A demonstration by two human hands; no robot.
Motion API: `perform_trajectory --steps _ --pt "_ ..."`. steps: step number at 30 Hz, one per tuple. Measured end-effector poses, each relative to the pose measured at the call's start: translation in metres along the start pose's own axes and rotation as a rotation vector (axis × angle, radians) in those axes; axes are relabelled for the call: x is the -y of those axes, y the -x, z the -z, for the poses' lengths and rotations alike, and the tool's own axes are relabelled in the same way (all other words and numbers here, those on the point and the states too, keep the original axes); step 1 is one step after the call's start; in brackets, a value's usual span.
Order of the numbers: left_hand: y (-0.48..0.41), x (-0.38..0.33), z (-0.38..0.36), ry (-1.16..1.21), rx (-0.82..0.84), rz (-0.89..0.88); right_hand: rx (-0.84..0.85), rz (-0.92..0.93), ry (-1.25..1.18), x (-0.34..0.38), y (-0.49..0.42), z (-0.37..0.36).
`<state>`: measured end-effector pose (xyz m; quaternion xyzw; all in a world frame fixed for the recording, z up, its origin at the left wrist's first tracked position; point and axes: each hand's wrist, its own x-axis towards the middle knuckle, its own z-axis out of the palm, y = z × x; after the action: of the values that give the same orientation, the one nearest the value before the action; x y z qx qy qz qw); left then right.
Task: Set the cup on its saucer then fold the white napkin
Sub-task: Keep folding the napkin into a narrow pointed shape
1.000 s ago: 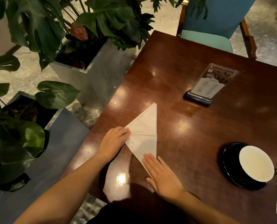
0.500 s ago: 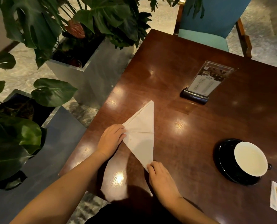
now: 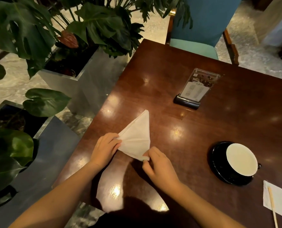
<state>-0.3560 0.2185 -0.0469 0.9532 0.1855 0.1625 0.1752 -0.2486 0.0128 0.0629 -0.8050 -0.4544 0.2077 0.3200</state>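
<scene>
White napkin [image 3: 135, 137] in left hand [image 3: 104, 148] and right hand [image 3: 160, 167]; one cup [image 3: 241, 159], one saucer [image 3: 216, 162].

Bare forearms [image 3: 57, 198] run to the left grip [image 3: 104, 150] and right grip [image 3: 160, 168], with a dark garment [image 3: 137, 216] below.

I see the white napkin [image 3: 135, 139] folded into a long triangle on the table [image 3: 202, 129] near its left edge, near tip lifted, and well to its right the cup [image 3: 241, 159] upright on its black saucer [image 3: 216, 162].
</scene>
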Motion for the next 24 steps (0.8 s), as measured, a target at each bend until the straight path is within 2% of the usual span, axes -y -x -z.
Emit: perform_trajectory --steps 3,9,13,24 --pt "0.011 0.000 0.003 0.049 -0.012 -0.004 -0.017 -0.059 -0.132 0.015 -0.018 0.011" --pt "0.017 0.003 0.008 0.150 0.029 0.038 -0.048 -0.218 -0.221 0.009 -0.077 0.027" --pt "0.012 -0.001 0.007 0.131 0.028 0.078 -0.024 -0.282 -0.132 -0.006 -0.122 0.032" --pt "0.002 -0.009 -0.003 0.274 -0.003 0.367 0.065 -0.376 -0.025 -0.045 -0.191 0.014"
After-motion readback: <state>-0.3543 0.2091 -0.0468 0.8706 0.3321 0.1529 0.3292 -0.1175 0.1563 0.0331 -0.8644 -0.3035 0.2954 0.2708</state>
